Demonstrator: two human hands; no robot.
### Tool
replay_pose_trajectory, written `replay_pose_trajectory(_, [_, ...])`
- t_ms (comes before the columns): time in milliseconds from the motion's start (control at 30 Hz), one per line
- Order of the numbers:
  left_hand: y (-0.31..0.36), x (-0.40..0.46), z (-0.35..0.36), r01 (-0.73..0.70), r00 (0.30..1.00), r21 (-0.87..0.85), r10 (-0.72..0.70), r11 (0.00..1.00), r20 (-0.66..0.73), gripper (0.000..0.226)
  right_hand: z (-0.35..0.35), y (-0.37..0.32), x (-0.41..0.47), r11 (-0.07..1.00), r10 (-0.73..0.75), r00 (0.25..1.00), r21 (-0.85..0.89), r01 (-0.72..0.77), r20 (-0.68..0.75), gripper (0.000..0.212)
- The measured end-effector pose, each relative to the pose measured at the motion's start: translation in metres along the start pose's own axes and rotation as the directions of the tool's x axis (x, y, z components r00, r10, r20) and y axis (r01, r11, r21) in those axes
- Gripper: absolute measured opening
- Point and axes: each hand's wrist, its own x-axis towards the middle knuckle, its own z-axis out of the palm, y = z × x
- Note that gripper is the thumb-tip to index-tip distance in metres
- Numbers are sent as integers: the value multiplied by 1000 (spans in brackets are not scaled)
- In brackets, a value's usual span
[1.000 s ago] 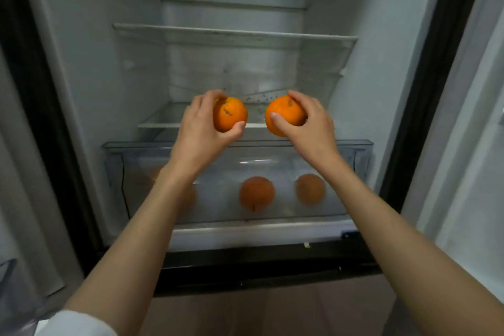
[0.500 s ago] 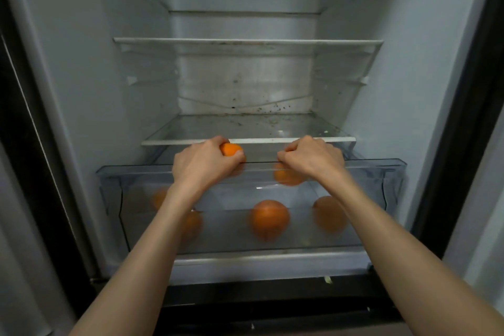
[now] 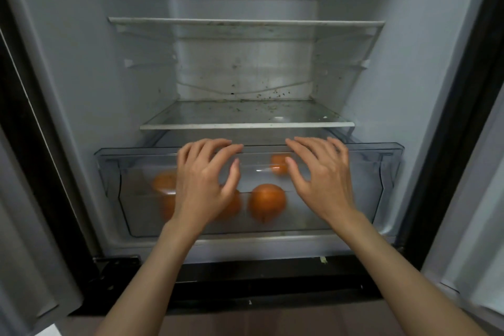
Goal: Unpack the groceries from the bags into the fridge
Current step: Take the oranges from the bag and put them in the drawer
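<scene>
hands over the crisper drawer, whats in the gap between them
In the head view, no object sits between the left hand and right hand. Through the gap show the clear drawer's front rim and two oranges inside, one near, one farther back.

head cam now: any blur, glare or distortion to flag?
Head view: dim, cool light; oranges look soft and smeared behind the translucent crisper drawer; slight glare streaks on the drawer front; left hand and right hand fairly sharp; wide-angle bowing bends the fridge walls outward.

oranges: orange. drawer: clear, colourless. fridge walls: white. shelf: clear glass, scattered dark specks, white front edge.
</scene>
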Motion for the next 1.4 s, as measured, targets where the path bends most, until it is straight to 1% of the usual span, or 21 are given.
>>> replay_pose_trajectory(67, [-3, -8, 5, -62, 998, -7, 61, 998, -24, 30, 2, 0, -5, 998, -38, 999, -53, 40, 27, 38])
replay_pose_trajectory(133, [-10, -9, 9, -108, 993, -6, 107, 994, -49, 32, 5, 3, -6, 995, -60, 997, -71, 63, 42, 40])
replay_pose_trajectory(233, [-16, -3, 16, -97, 995, 28, 98, 995, -25, 32, 13, 10, 1, 997, -54, 997, -60, 58, 63, 42])
replay_pose_trajectory(333, [-20, 8, 25, -32, 998, 50, 29, 998, 55, 35, 26, 12, 14, 999, 32, 989, -39, -26, 144, 46])
replay_pose_trajectory(433, [-23, 17, 38, 27, 985, 108, -44, 994, 168, 42, 40, 16, 23, 994, 96, 972, -75, -81, 216, 48])
replay_pose_trajectory(500, [-26, 22, 46, 61, 963, 151, -98, 987, 249, 46, 48, 20, 25, 990, 106, 946, -126, -70, 307, 52])
replay_pose_trajectory(600, [-34, 28, 60, 79, 903, 215, -161, 973, 397, 53, 58, 26, 27, 981, 148, 879, -178, -74, 454, 59])
replay_pose_trajectory(633, [-36, 31, 65, 81, 887, 227, -174, 971, 427, 55, 61, 27, 29, 978, 170, 856, -193, -84, 488, 60])
replay_pose_trajectory(700, [-40, 35, 71, 91, 871, 237, -193, 967, 452, 59, 65, 29, 30, 970, 194, 837, -228, -86, 512, 62])
replay_pose_trajectory(767, [-43, 34, 74, 79, 873, 235, -181, 969, 452, 64, 67, 29, 30, 964, 201, 838, -256, -76, 508, 64])
replay_pose_trajectory(833, [-46, 32, 74, 60, 869, 229, -164, 972, 467, 62, 68, 28, 28, 960, 212, 829, -270, -77, 517, 66])
replay_pose_trajectory(933, [-48, 34, 71, 40, 830, 257, -175, 966, 529, 66, 66, 26, 29, 956, 230, 808, -282, -83, 542, 70])
replay_pose_trajectory(1033, [-41, 38, 61, 1, 789, 276, -170, 961, 590, 66, 59, 20, 30, 963, 248, 784, -233, -135, 569, 67])
replay_pose_trajectory(1100, [-31, 30, 48, 22, 801, 267, -177, 964, 572, 61, 52, 12, 21, 970, 238, 784, -174, -167, 573, 63])
replay_pose_trajectory(1167, [-17, 8, 34, 46, 821, 259, -184, 965, 540, 56, 44, 2, 5, 977, 207, 799, -83, -195, 565, 59])
replay_pose_trajectory(1200, [-9, -6, 26, 69, 828, 253, -197, 965, 525, 54, 39, -3, -5, 977, 190, 808, -29, -210, 558, 58])
replay_pose_trajectory(1267, [7, -34, 7, 160, 841, 231, -255, 960, 477, 54, 26, -14, -23, 973, 140, 822, 75, -217, 552, 53])
replay_pose_trajectory(1333, [19, -65, -12, 256, 848, 228, -331, 939, 413, 56, 9, -27, -42, 968, 59, 825, 168, -184, 562, 51])
replay_pose_trajectory(1400, [36, -101, -34, 339, 817, 265, -423, 902, 392, 53, -9, -40, -64, 955, -22, 804, 250, -159, 595, 49])
